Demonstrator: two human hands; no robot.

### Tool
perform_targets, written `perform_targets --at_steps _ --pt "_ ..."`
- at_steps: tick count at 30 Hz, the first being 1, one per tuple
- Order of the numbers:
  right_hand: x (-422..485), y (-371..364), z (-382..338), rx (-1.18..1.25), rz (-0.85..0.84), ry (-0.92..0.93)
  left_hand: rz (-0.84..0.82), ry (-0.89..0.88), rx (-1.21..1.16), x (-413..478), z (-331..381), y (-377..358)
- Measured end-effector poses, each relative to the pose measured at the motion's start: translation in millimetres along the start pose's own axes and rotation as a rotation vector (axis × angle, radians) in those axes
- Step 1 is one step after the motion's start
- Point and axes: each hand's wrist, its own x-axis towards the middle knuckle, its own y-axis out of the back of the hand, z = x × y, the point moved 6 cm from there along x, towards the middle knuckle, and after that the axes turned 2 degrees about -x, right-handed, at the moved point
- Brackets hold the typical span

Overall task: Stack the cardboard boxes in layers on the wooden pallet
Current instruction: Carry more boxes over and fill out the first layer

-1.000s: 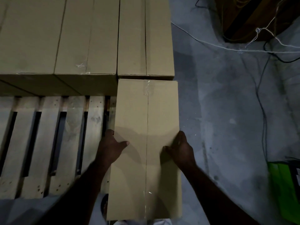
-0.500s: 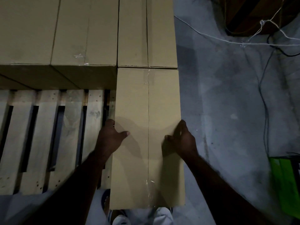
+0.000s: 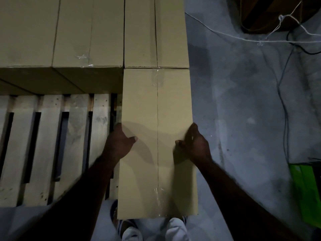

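The cardboard box point(image 3: 157, 110) is clasped by its long sides in the left grip point(image 3: 119, 145) and right grip point(image 3: 196, 146), seemingly to be squared against stacked boxes point(image 3: 86, 32) at the right edge of the wooden pallet point(image 3: 46, 145).

- The scene is dim. The brightest surfaces are the top of the cardboard box point(image 3: 156, 110) and the stacked boxes point(image 3: 86, 32) behind it, which show a dull tan.
- The frame darkens towards the corners and lower edge, and both forearms are near-black silhouettes.
- The left hand point(image 3: 119, 143) throws a soft, curved shadow rightward over the box top. The right hand point(image 3: 196, 145) leaves a darker patch to its left.
- The light seems to come from overhead, though its source is out of view.
- Clear tape point(image 3: 157, 79) gives a faint glint.
- The concrete floor point(image 3: 243, 110) reads mottled blue-grey.
- The wide lens makes the wooden pallet point(image 3: 46, 145) slats splay outward at the left edge.
- Fine detail is soft and grainy.
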Motion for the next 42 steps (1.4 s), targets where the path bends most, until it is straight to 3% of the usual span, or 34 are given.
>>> perform_targets --at_steps 7,13,20,32,37,42 --pt "2 -4 -8 -0.031 -0.010 0.053 -0.050 -0.110 0.192 -3 9 -11" --pt "-1 1 -17 -0.148 -0.056 0.016 -0.104 -0.097 0.346 0 9 -10" --pt "-33 25 -55 -0.337 0.011 0.104 -0.098 -0.184 0.414 -39 44 12" --pt "-296 89 -177 -0.486 0.047 0.448 -0.065 -0.298 0.411 -311 103 136" --pt "-369 106 -208 -0.478 0.003 0.634 0.053 -0.287 0.423 -389 101 180" --pt "-398 120 -245 -0.524 -0.057 0.852 0.250 -0.147 0.270 -443 87 209"
